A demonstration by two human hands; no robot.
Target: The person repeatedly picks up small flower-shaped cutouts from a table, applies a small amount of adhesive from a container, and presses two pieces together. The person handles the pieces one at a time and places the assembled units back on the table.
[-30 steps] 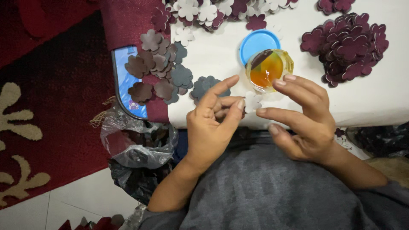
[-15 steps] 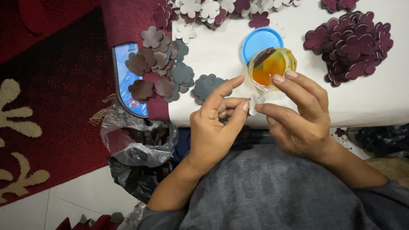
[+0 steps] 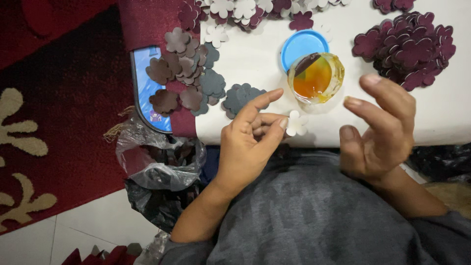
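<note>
My left hand (image 3: 250,140) pinches a small white flower-shaped cutout (image 3: 296,123) between thumb and fingertips at the near edge of the white table (image 3: 255,54). My right hand (image 3: 380,130) hovers to the right of it with fingers spread and nothing in them. Just beyond both hands stands a small clear tub of amber glue (image 3: 315,78), with its blue lid (image 3: 300,44) lying behind it.
A heap of maroon flower cutouts (image 3: 409,44) lies at the right. Grey cutouts (image 3: 240,97) and brown ones (image 3: 179,64) lie at the left, some over a phone (image 3: 144,88). White and maroon cutouts (image 3: 245,10) line the far edge. Plastic bags (image 3: 159,162) sit on the floor.
My right hand has let go of the white cutout and drawn back to the right with fingers spread. The left hand keeps hold of the cutout.
</note>
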